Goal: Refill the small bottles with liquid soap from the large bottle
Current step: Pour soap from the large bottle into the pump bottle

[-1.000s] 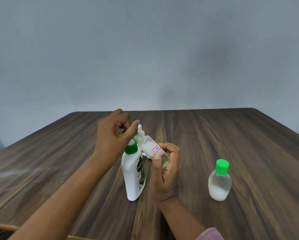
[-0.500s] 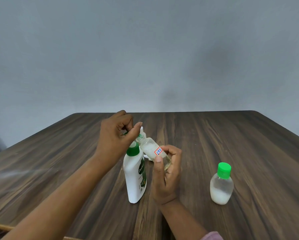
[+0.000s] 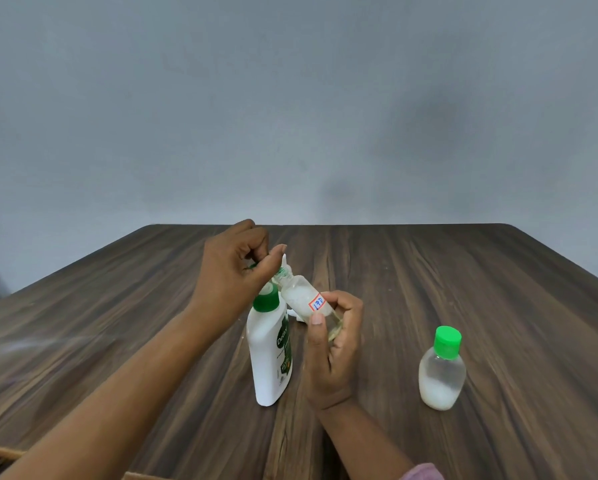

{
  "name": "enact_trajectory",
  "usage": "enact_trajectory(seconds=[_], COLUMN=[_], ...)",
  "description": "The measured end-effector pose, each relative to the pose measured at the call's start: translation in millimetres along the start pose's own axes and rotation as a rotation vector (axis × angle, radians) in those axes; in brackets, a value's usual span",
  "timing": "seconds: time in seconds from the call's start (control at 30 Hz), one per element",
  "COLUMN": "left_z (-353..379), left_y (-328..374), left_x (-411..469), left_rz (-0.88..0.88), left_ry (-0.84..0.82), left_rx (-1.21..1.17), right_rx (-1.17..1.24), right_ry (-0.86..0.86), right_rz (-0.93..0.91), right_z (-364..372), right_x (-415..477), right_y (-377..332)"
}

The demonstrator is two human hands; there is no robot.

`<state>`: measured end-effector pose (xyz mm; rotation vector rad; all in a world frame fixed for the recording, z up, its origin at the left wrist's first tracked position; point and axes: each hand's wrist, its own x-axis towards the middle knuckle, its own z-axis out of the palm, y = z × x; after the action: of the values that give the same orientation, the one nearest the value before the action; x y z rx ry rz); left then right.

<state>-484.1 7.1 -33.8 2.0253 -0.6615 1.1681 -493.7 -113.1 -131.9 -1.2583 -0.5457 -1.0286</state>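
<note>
In the head view, a tilted small bottle (image 3: 304,299) is held above the tabletop (image 3: 429,271) in the grip of the right hand (image 3: 332,351), and its top is pinched by the left hand (image 3: 231,275). The large bottle (image 3: 268,358) is seen upright just beside them, and a second small bottle (image 3: 441,375) stands well apart to the right.

Soft, dim, even light. Faint shadow patches on wall (image 3: 439,133), right of centre. Pale sheen on table (image 3: 48,344), left. Edges bowed.

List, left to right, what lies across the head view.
left hand → large bottle → right hand → capped small bottle. The held small bottle overlaps its neighbours, so it is omitted.
</note>
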Motion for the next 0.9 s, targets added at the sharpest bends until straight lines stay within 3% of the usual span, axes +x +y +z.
enact_trajectory(seconds=[0.27,0.53,0.9], left_z=[9,-3,8], left_y=[-4,-2,-1], left_x=[-16,0,-13], left_rz=[-0.039,0.001,-0.069], left_ry=[0.108,-0.029,0.081], left_rx=[-0.064,0.015,-0.074], right_rx=[-0.002,0.000,-0.011], right_ry=[0.042,-0.016,0.031], right_rz=[-0.005,-0.007,0.014], right_z=[-1,0,-1], right_x=[-1,-1,-2], right_y=[0,-2,0])
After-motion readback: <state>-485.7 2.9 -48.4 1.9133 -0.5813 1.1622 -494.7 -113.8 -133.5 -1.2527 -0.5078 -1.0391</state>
